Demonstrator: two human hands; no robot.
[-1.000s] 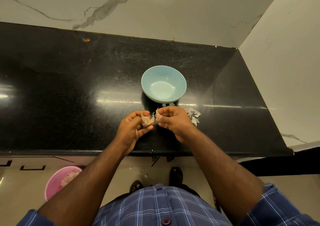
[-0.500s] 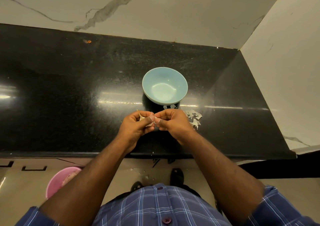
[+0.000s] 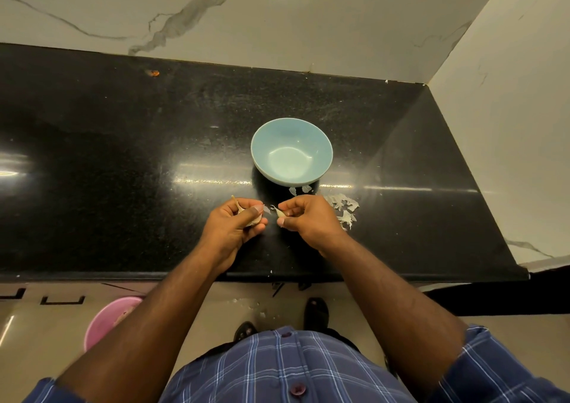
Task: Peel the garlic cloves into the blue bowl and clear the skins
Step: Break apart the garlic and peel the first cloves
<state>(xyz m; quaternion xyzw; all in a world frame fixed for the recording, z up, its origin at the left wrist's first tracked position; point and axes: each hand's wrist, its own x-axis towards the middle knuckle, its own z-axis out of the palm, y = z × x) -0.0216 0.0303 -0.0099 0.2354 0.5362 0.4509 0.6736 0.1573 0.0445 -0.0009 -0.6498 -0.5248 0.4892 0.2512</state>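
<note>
Over black counter, each hand's grip pinches garlic

bowl on counter behind both hands, left hand beside right hand, skins right of right hand, bin on floor at lower left

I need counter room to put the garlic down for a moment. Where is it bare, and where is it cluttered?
Bare: the black counter left of the blue bowl, out to the left edge, and the strip behind the bowl up to the marble wall. Crowded: skins lie right of the right hand, just before the bowl.
</note>
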